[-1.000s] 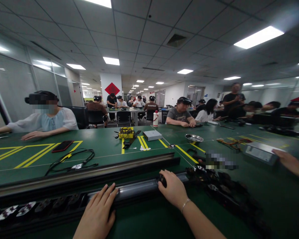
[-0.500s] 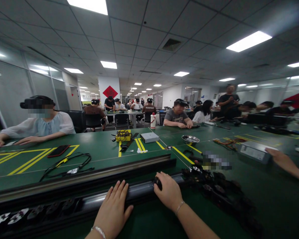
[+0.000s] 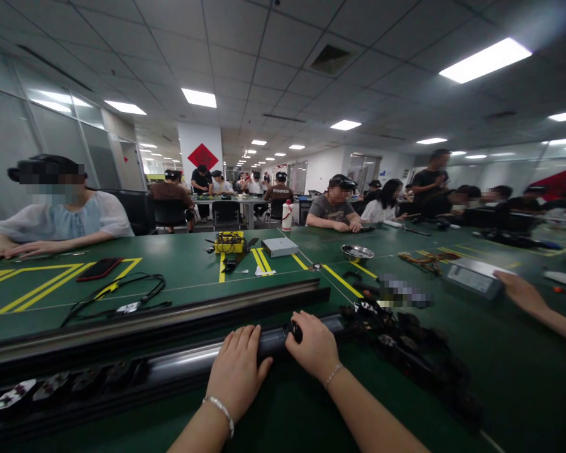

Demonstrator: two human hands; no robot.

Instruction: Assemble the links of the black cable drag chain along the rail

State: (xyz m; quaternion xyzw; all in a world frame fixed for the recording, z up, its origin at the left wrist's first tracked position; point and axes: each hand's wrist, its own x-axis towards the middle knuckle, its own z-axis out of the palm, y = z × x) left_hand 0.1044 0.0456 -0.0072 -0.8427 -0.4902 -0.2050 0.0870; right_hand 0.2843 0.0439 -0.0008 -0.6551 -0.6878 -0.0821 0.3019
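Note:
A long black rail [image 3: 183, 362] with a shiny top lies across the table in front of me. My left hand [image 3: 238, 371] is over its middle, fingers bent across the far edge and thumb on the near side. Just to the right, my right hand [image 3: 314, 346] is closed around a small black part [image 3: 293, 329] on the rail; the fingers hide most of it. Several black pieces with silvery faces [image 3: 16, 395] sit in a row along the rail's left end. A heap of loose black parts [image 3: 419, 352] lies beyond its right end.
Behind the rail runs a second long channel [image 3: 170, 321]. Farther off are a black cable [image 3: 158, 289], a phone [image 3: 100, 269], a yellow box with wires [image 3: 229, 241], a metal dish [image 3: 357, 251] and a white bottle [image 3: 287, 216]. At right, a co-worker's hand [image 3: 523, 292] touches a grey metal box [image 3: 474, 280].
My left hand has slid right along the rail, nearer my right hand, and its fingers bend more over the edge. My right hand keeps hold of the same small part. The view has shifted slightly.

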